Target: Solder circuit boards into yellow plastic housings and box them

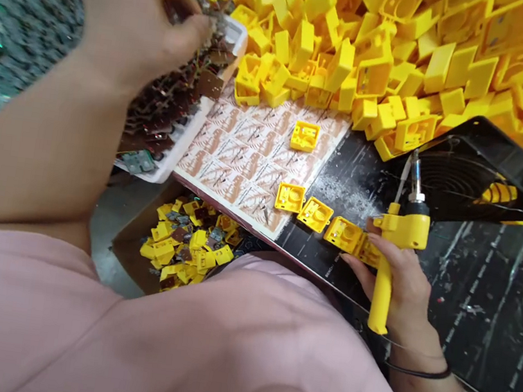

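Note:
My left hand (140,23) reaches over a white tray (168,167) heaped with small brown circuit boards (211,84). Its thumb and fingers are pinched together at the boards; what is between them is hidden. In my right hand (405,284) is a yellow soldering gun (383,284), its metal tip pointing away from me. The thumb and forefinger of that hand also rest around the end of a row of open yellow plastic cases (344,233) along the table's front edge. Another yellow case (305,136) sits apart on the patterned sheet (253,149).
A big heap of yellow cases (343,65) fills the back. Green circuit boards (29,14) pile up at left. Behind the soldering gun lies a black fan-like frame (468,179). Below the table edge, a cardboard box (134,249) holds yellow pieces and boards.

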{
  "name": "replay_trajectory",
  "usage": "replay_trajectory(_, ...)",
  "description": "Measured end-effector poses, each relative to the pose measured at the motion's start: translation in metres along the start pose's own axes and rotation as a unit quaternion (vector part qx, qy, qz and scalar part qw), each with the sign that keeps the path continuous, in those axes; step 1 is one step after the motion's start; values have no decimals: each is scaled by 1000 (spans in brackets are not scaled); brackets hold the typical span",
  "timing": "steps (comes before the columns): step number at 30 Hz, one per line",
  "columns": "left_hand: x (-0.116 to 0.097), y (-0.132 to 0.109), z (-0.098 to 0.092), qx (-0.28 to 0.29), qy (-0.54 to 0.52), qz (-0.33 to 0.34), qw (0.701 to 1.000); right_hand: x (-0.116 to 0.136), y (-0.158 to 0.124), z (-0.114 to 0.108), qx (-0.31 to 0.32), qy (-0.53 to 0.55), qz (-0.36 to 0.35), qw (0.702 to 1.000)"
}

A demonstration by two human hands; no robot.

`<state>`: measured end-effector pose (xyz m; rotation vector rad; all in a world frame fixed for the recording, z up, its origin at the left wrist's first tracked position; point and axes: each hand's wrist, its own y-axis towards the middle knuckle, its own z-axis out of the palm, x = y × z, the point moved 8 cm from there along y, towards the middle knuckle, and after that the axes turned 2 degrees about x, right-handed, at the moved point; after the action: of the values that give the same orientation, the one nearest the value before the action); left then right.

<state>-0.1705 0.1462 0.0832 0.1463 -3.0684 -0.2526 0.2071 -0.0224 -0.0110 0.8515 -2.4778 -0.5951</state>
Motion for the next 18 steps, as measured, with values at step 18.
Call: replay_trajectory(18,-68,-106,88,193,-371,338,843,42,74,81,123,135,-45,982)
